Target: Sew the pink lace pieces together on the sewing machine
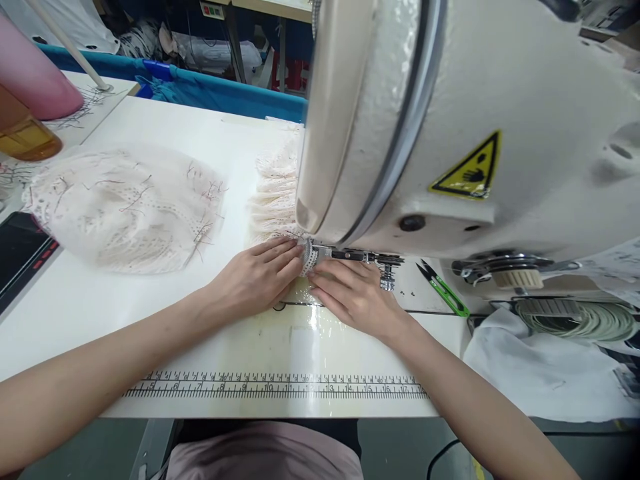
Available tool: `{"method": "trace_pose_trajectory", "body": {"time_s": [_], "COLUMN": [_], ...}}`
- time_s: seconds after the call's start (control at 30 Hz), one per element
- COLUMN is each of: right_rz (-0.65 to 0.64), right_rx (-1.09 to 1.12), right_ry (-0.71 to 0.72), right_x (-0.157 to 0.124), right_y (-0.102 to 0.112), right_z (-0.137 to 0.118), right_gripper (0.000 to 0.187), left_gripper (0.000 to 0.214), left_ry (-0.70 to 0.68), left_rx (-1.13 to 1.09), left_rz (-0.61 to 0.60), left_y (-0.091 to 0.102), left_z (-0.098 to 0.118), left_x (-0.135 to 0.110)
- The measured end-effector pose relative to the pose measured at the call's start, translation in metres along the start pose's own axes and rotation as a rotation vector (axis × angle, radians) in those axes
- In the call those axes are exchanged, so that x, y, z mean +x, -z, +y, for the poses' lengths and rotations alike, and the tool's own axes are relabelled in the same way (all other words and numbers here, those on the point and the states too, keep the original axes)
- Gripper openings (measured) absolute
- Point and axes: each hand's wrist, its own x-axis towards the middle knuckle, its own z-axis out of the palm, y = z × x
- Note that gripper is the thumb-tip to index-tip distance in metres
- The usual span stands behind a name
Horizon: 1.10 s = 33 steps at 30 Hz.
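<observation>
A gathered strip of pale lace fabric (274, 193) lies on the white sewing table, partly hidden behind the head of a sewing machine (360, 120). My left hand (265, 275) rests flat on the near end of this lace, left of the presser foot area, fingers stretched out. From the other side, my right hand (353, 293) reaches in, its extended fingers touching the lace trim (310, 257) just below the machine head. Both thumbs are mostly hidden. The needle cannot be seen behind the machine's casing.
A pile of pale lace (125, 207) with loose threads lies left, near a black phone-like device (23, 257) and a pink thread cone (37, 63). Green thread snips (445, 290) lie right of the machine, with white cloth (540, 373) below. A ruler tape (275, 385) runs along the front edge.
</observation>
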Motion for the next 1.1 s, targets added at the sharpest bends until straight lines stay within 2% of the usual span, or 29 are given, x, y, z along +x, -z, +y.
{"method": "trace_pose_trajectory", "body": {"time_s": [0.27,0.47,0.8,1.1], "right_rz": [0.029,-0.007,0.004,-0.01], "right_rx": [-0.018,-0.022,-0.053,-0.034], "right_ry": [-0.026,-0.058,-0.167,-0.209], "right_x": [-0.004,-0.005,-0.01,-0.003], "right_y": [-0.006,-0.006,-0.011,-0.007], "right_z": [0.003,0.006,0.009,0.011], "right_gripper": [0.022,0.025,0.025,0.027], "left_gripper": [0.029,0.034,0.035,0.034], "left_ry": [0.023,-0.009,-0.069,-0.021], "left_rx": [-0.038,-0.02,0.012,-0.02], "left_rz": [-0.036,-0.053,-0.041,-0.063], "left_y": [-0.001,-0.002,-0.003,-0.004], "left_z": [0.001,-0.001,-0.003,-0.003], "left_x": [0.0,-0.003,-0.003,-0.002]}}
